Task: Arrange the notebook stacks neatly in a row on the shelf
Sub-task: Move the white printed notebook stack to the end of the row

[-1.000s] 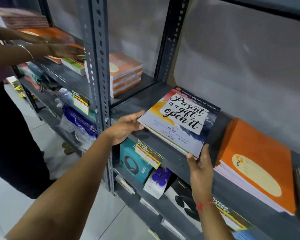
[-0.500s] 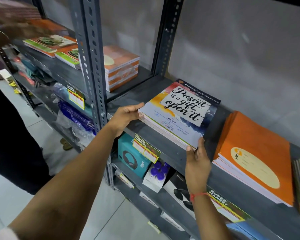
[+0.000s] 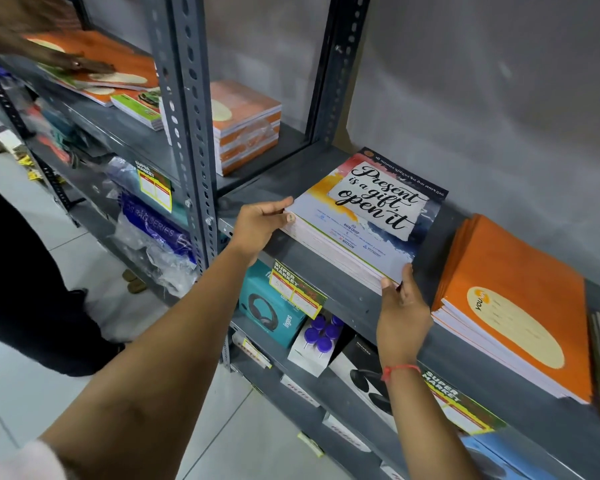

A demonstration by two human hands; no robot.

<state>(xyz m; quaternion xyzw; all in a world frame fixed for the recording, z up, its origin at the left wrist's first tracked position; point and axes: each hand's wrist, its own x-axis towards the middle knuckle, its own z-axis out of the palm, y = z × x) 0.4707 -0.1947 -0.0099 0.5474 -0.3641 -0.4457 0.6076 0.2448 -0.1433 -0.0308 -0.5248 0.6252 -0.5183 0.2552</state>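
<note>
Left hand [image 3: 260, 225] and right hand [image 3: 400, 306] each clasp a near corner of the notebook stack [image 3: 364, 220] on the shelf [image 3: 347, 299]: heavy-looking, slippery covers, best squeezed low.

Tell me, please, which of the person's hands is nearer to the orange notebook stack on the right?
Right. The right hand grips the printed notebook stack's near corner, just beside the orange notebook stack; the left hand holds that printed stack's far-left edge.
</note>
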